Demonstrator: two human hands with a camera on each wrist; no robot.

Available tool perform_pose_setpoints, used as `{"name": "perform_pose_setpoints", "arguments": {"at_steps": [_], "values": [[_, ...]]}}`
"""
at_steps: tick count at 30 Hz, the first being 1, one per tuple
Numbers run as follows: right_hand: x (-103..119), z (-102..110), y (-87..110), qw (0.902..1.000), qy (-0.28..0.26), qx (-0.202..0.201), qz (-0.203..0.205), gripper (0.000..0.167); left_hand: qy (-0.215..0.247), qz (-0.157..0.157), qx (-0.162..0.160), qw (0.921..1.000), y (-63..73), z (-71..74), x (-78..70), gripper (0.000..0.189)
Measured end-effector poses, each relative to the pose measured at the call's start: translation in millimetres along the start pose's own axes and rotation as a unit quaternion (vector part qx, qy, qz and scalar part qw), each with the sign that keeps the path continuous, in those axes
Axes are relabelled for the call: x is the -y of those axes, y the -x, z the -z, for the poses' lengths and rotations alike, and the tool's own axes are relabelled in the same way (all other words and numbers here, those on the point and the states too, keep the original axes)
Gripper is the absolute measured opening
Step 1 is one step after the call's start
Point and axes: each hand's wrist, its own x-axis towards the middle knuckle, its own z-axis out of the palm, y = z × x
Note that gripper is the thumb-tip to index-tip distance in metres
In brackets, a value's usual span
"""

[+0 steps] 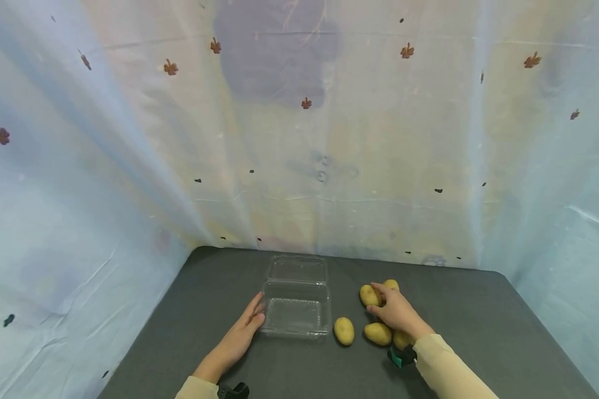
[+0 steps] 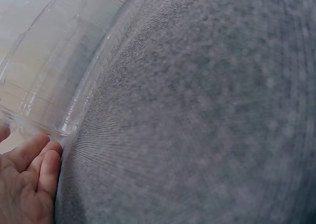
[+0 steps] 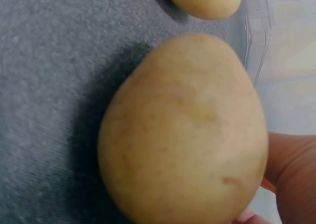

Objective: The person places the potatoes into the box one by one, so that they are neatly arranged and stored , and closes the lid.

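A clear plastic clamshell container (image 1: 294, 334) lies with its lid (image 1: 298, 270) folded back. At its left side rests my left hand (image 1: 237, 338), fingers extended along the wall. In the left wrist view those fingers (image 2: 32, 152) are right at the container's lower edge (image 2: 74, 130). My right hand (image 1: 396, 313) has thumb and fingers around a yellow potato (image 1: 369, 295) at the far side of a small group. Another potato (image 1: 391, 284) is just beyond the fingers. Under the right wrist sits a potato (image 1: 401, 339), partly hidden; a large potato (image 3: 182, 130) fills the right wrist view.
Two more potatoes lie nearer the container, one potato (image 1: 344, 331) just right of it and one potato (image 1: 377, 334) beside the right wrist. All are on a dark grey table (image 1: 459, 327). Pale patterned sheeting (image 1: 369, 221) hangs behind and at both sides.
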Motion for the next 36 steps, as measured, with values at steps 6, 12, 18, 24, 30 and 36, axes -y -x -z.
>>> {"name": "perform_pose_setpoints", "arguments": {"at_steps": [6,12,18,24,30,36], "values": [[2.3,2.9,-2.2,0.9997,-0.013,0.019,-0.003,0.069,-0.001,-0.001,0.002,1.0000,0.1,-0.5,-1.3,0.058],[2.5,4.1,-4.7,0.9996,0.013,0.023,-0.007,0.067,0.003,-0.003,0.005,1.0000,0.2,-1.0,-1.8,0.058],[4.0,7.2,-5.9,0.9991,0.024,0.029,-0.021,0.068,0.004,-0.005,0.005,1.0000,-0.1,-0.9,-2.6,0.059],[4.2,7.0,-6.2,0.9992,0.023,0.031,-0.013,0.070,0.007,-0.010,0.009,0.9999,0.1,-1.3,-0.5,0.058],[3.1,6.2,-5.5,0.9988,0.020,0.045,0.003,0.071,0.004,-0.006,0.004,1.0000,1.0,-1.9,-2.0,0.059],[2.2,9.7,-5.0,0.9978,0.029,0.055,-0.023,0.074,0.001,-0.001,-0.003,1.0000,0.6,-1.7,-1.0,0.059]]}}
